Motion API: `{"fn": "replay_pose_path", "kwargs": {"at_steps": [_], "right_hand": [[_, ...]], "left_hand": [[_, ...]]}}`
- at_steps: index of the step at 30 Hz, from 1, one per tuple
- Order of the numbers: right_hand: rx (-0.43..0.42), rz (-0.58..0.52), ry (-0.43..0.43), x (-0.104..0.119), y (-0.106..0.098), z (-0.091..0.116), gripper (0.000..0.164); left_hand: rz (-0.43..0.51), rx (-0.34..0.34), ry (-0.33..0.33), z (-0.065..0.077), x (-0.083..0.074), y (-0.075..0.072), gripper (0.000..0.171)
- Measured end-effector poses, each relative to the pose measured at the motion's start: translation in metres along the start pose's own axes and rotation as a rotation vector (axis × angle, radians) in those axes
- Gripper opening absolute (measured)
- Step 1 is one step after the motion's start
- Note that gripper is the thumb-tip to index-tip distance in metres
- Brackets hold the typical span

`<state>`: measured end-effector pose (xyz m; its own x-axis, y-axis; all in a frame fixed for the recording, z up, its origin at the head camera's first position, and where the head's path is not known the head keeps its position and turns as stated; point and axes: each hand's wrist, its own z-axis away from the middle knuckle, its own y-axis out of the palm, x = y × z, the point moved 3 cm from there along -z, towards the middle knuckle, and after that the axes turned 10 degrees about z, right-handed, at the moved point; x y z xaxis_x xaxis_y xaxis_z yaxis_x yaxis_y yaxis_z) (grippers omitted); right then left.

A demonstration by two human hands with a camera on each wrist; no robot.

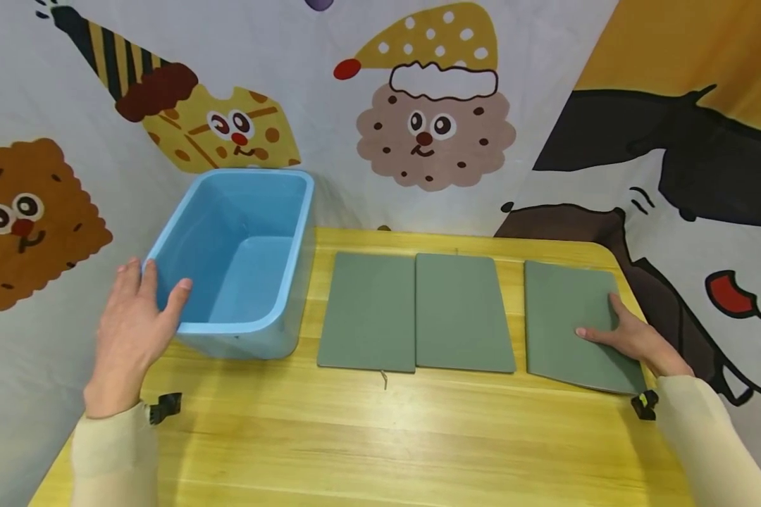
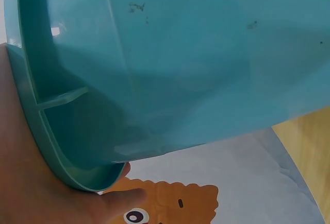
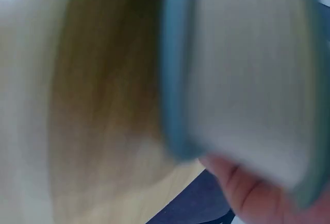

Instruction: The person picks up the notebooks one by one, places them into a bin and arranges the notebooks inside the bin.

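In the head view my left hand (image 1: 130, 324) holds the near left corner of a light blue plastic bin (image 1: 285, 282), fingers outside and thumb over the rim. The left wrist view shows the rim (image 2: 33, 116) against the palm, with fingertips by its lower edge. At the right, my right hand (image 1: 637, 338) grips a green notebook (image 1: 567, 317), thumb on its cover and the other fingers hidden at the right side. Its pale page block (image 3: 252, 80) appears blurred in the right wrist view. Two more green notebooks, one left (image 1: 368, 310) and one right (image 1: 463, 310), lie side by side.
A yellow wood-grain table (image 1: 387, 443) carries the bin and notebooks. Behind it hangs a white cloth (image 1: 330, 113) with cartoon snack figures. A thin ribbon (image 1: 384, 380) sticks out from the left notebook's near edge. The bin's inside floor shows bare blue plastic.
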<state>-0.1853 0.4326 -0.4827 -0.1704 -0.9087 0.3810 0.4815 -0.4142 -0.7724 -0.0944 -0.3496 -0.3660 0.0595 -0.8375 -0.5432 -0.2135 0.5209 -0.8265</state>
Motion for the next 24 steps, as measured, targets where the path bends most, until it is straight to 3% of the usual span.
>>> {"fn": "replay_pose_path", "kwargs": {"at_steps": [10, 20, 24], "right_hand": [[-0.104, -0.057, -0.080, -0.004, 0.010, 0.020, 0.119], [-0.240, -0.120, -0.110, -0.006, 0.014, 0.044, 0.094], [-0.276, -0.213, -0.132, -0.002, 0.014, 0.048, 0.090]], "left_hand": [[-0.001, 0.020, 0.014, 0.002, 0.000, 0.001, 0.089], [0.006, 0.020, 0.006, 0.000, 0.001, 0.001, 0.089], [0.006, 0.010, 0.012, 0.000, 0.001, 0.000, 0.089]]}}
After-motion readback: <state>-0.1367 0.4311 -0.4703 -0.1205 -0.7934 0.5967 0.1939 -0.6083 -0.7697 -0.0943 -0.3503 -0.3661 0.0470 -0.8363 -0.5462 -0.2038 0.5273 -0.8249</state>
